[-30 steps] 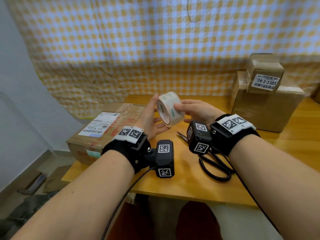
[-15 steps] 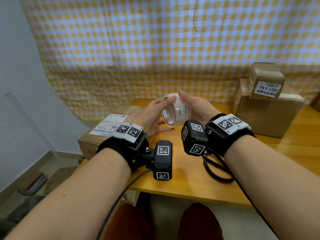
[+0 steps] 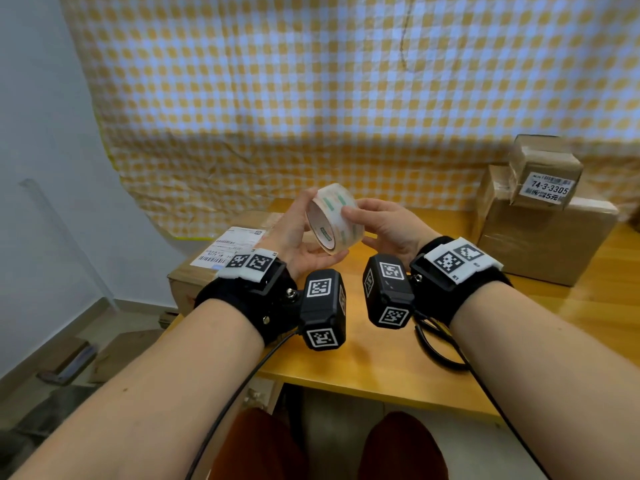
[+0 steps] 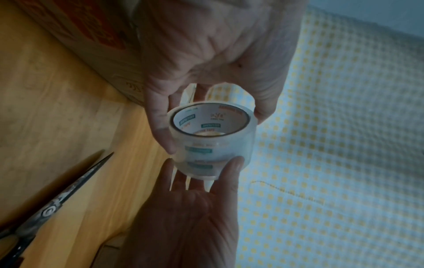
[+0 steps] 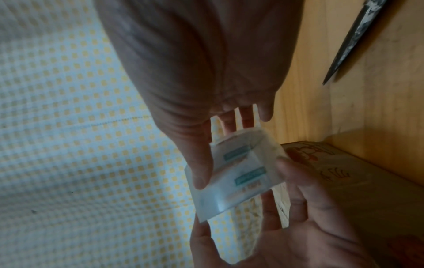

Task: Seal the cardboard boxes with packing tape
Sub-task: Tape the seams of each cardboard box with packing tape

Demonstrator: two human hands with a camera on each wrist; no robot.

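Head view, two hands, left hand (image 3: pixel 294 237) and right hand (image 3: pixel 391 226), gripping one tape roll (image 3: pixel 334 221), three cardboard boxes (image 3: pixel 540 237).

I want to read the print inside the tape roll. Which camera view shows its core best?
The left wrist view: it looks into the tape roll, so the printed core shows. The head view shows the core's mouth obliquely. The right wrist view shows only the blurred outer side.
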